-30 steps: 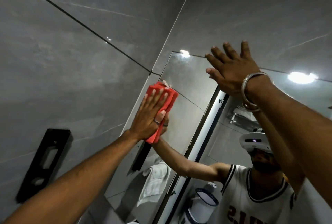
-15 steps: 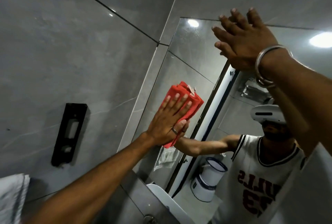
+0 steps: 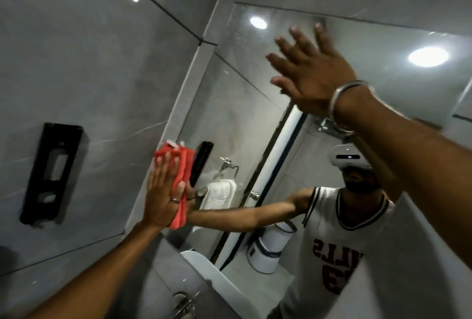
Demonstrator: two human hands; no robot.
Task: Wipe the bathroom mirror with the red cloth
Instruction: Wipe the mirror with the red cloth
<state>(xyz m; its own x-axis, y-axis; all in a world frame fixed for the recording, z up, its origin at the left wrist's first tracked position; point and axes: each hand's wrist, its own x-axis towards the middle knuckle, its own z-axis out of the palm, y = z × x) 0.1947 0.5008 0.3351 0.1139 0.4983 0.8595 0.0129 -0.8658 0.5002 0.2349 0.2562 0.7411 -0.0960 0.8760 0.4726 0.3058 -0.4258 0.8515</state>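
Note:
The bathroom mirror (image 3: 237, 93) fills the wall ahead, its left edge meeting the grey tiled side wall. My left hand (image 3: 161, 198) presses a folded red cloth (image 3: 182, 165) flat against the glass near the mirror's lower left edge, thumb hooked around the cloth. My right hand (image 3: 310, 76) is raised near the mirror's top, fingers spread, palm towards the glass, holding nothing. A metal bangle circles that wrist. The mirror reflects a person in a white jersey with a headset.
A black wall-mounted holder (image 3: 52, 173) hangs on the grey tiled wall (image 3: 89, 63) to the left. A white sink (image 3: 204, 275) with a tap (image 3: 185, 302) sits below the mirror. Reflected in the glass are a towel on a ring and a white bin.
My left hand has slid the red cloth down and to the left, to the mirror's left edge. My right hand stayed high on the glass with its fingers spreading wider.

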